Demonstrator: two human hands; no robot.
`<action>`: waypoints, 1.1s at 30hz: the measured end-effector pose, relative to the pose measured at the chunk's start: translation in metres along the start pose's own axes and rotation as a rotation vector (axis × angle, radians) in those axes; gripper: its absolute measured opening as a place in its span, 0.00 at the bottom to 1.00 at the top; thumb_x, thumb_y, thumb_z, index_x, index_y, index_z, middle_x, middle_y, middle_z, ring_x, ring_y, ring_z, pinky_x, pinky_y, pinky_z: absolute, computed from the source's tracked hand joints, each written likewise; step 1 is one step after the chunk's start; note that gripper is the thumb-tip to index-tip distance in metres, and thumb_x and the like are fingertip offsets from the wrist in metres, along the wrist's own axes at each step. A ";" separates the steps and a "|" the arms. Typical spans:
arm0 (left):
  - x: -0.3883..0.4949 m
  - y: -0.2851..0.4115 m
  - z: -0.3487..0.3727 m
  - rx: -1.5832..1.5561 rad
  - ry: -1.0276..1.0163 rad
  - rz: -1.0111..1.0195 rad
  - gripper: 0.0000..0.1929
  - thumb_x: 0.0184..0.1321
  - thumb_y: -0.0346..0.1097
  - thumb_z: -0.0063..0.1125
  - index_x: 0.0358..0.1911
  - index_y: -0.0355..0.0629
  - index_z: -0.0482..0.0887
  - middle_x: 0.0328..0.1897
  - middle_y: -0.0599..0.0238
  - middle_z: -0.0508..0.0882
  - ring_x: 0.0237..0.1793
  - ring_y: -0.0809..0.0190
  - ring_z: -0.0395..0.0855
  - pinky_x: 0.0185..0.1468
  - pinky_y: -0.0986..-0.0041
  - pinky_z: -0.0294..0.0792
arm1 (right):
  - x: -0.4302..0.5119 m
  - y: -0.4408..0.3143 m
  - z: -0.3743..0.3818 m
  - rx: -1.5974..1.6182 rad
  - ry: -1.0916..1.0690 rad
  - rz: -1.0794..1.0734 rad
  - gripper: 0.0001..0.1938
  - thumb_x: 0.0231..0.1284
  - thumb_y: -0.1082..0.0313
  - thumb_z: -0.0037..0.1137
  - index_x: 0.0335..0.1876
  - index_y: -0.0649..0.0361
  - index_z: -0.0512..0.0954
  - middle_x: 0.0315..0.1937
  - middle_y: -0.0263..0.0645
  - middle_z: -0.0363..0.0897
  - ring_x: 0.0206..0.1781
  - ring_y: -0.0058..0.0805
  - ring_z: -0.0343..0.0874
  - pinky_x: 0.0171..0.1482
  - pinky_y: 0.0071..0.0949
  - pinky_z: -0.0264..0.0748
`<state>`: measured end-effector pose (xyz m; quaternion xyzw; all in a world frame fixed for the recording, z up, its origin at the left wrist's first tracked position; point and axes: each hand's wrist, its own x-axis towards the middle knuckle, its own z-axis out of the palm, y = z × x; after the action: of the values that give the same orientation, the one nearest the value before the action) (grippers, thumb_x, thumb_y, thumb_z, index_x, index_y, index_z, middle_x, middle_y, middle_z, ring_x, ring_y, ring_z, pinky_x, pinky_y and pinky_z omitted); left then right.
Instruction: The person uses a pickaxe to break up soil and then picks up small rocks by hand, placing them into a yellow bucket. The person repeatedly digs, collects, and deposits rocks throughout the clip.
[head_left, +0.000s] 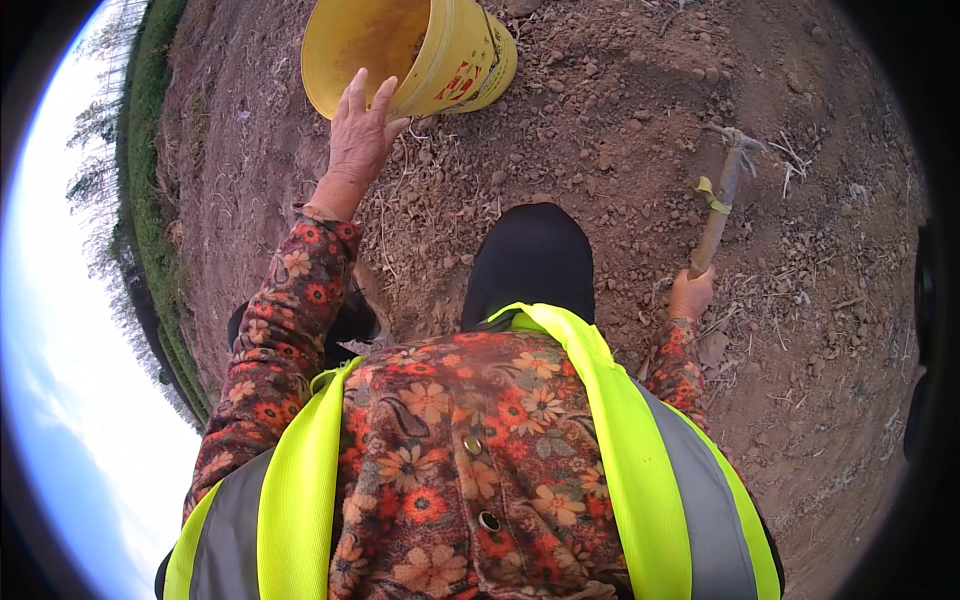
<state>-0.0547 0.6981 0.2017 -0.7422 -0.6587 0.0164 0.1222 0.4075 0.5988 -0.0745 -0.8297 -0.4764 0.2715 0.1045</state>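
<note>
A yellow plastic bucket (480, 56) leans on its side on the soil at the top of the view, its mouth facing left. My left hand (362, 131) is at the near edge of that mouth, fingers spread; whether they touch the rim I cannot tell. Some brown matter shows inside, mostly hidden by the bucket wall. On the right, my right hand (691, 292) grips the lower end of a wooden-handled digging tool (724, 187). A yellow strip is tied around its handle. Its head lies against the ground at the far end, and its exact shape is unclear.
Cloddy brown soil (600, 142) with dry stalks and roots surrounds me. My dark-clothed knee (532, 262) juts forward between my arms. A green planted strip (150, 187) and bare trees line the field at left. A dark object (924, 292) shows at the right rim.
</note>
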 end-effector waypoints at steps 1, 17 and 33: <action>-0.001 0.011 -0.001 -0.005 0.107 0.004 0.16 0.58 0.35 0.57 0.51 0.46 0.77 0.60 0.51 0.72 0.58 0.45 0.71 0.58 0.63 0.67 | 0.000 0.001 0.001 -0.026 0.025 0.005 0.24 0.54 0.64 0.55 0.57 0.61 0.66 0.33 0.54 0.80 0.37 0.55 0.80 0.38 0.47 0.76; 0.020 0.112 0.215 -0.260 -0.656 0.314 0.13 0.56 0.27 0.47 0.45 0.46 0.77 0.47 0.53 0.77 0.49 0.47 0.77 0.50 0.61 0.72 | 0.002 0.012 0.006 -0.034 0.114 -0.090 0.20 0.51 0.64 0.58 0.50 0.58 0.68 0.26 0.53 0.79 0.32 0.55 0.79 0.34 0.50 0.75; 0.092 0.030 0.021 -0.716 0.190 -0.092 0.08 0.67 0.35 0.44 0.40 0.40 0.77 0.29 0.58 0.80 0.30 0.51 0.80 0.38 0.64 0.71 | -0.125 0.005 -0.050 0.280 -0.122 0.163 0.16 0.47 0.68 0.64 0.41 0.65 0.73 0.29 0.50 0.80 0.33 0.45 0.82 0.36 0.37 0.76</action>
<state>-0.0174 0.7889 0.1877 -0.7057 -0.6413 -0.2893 -0.0841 0.3886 0.4950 0.0085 -0.8250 -0.3704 0.3926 0.1675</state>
